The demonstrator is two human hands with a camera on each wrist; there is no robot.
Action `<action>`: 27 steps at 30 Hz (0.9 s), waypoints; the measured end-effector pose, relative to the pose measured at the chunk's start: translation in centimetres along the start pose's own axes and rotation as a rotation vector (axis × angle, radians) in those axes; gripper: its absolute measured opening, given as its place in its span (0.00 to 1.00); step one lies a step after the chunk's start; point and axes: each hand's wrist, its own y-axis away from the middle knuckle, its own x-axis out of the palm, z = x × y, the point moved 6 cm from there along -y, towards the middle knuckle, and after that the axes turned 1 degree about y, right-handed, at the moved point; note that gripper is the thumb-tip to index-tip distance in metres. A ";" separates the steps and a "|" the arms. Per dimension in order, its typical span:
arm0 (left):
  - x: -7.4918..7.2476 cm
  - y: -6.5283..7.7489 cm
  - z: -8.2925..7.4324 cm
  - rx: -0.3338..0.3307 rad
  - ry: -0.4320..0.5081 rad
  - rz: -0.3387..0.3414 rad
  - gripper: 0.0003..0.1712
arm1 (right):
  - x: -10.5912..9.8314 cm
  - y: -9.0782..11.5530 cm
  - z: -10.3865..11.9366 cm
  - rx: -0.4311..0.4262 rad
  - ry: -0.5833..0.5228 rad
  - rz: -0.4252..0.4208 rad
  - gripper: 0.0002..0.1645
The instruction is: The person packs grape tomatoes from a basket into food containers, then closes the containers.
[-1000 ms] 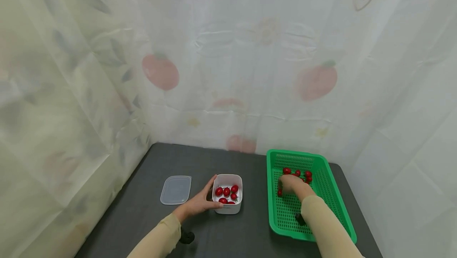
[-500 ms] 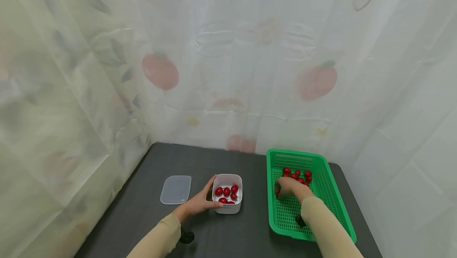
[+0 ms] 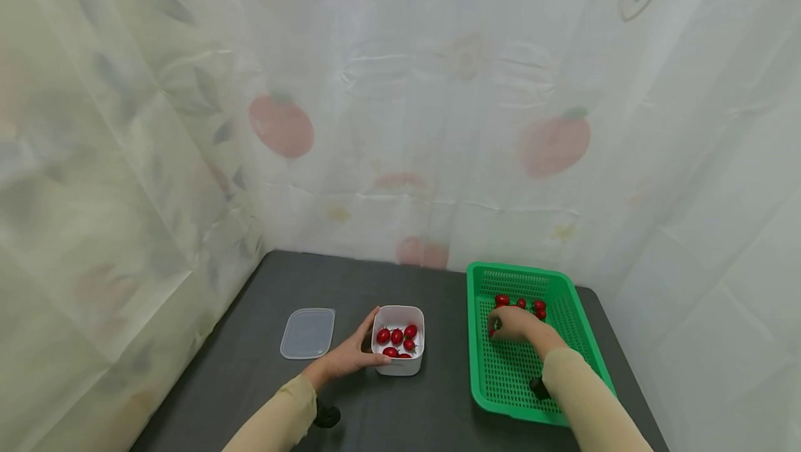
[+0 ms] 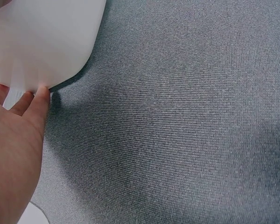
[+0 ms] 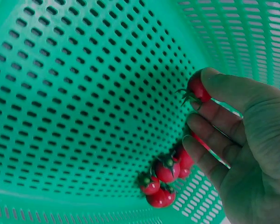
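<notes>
My left hand [image 3: 341, 360] holds a white square container [image 3: 401, 366] at its left side, with the thumb along the near wall and fingertips against the far-left side. Several red cherry tomatoes [image 3: 397, 336] lie inside it. The left wrist view shows fingertips [image 4: 43, 91] pressed to the container's pale wall [image 4: 46, 37]. Inside a green perforated basket [image 3: 475, 354], my right hand [image 3: 516, 323] pinches a cherry tomato [image 5: 199, 87] between thumb and index finger, its green stem pointing out. More tomatoes [image 5: 167, 171] sit on the basket's floor beside the other fingers, partly hidden.
Left of the container, a translucent square lid [image 3: 309, 333] lies flat on the dark grey tabletop [image 3: 350, 278]. The basket stands at the table's right, its walls rising around the right hand. Printed curtains [image 3: 400, 125] hang behind and along both sides.
My right hand has shifted slightly right, away from the basket's left wall, and a tomato is now between its fingertips. The left hand and the container have stayed in place.
</notes>
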 end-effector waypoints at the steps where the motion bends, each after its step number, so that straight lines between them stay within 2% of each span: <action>1: 0.0 0.0 0.0 0.000 0.000 0.002 0.66 | -0.4 0.2 -0.1 -0.011 -0.001 -0.016 0.07; 11: 0.1 0.3 -0.4 0.031 -0.018 0.006 0.65 | -4.6 2.2 -0.4 -0.053 -0.087 -0.103 0.12; 14: 0.0 0.3 -0.4 0.018 -0.005 0.002 0.65 | -5.6 2.5 0.0 -0.064 -0.093 -0.124 0.12; 20: -0.2 0.4 -0.6 0.008 0.015 0.003 0.65 | -7.2 2.6 1.3 -0.087 -0.101 -0.162 0.15; 27: -0.4 0.6 -0.8 0.002 0.008 0.004 0.65 | -7.9 2.0 4.3 -0.180 -0.078 -0.179 0.15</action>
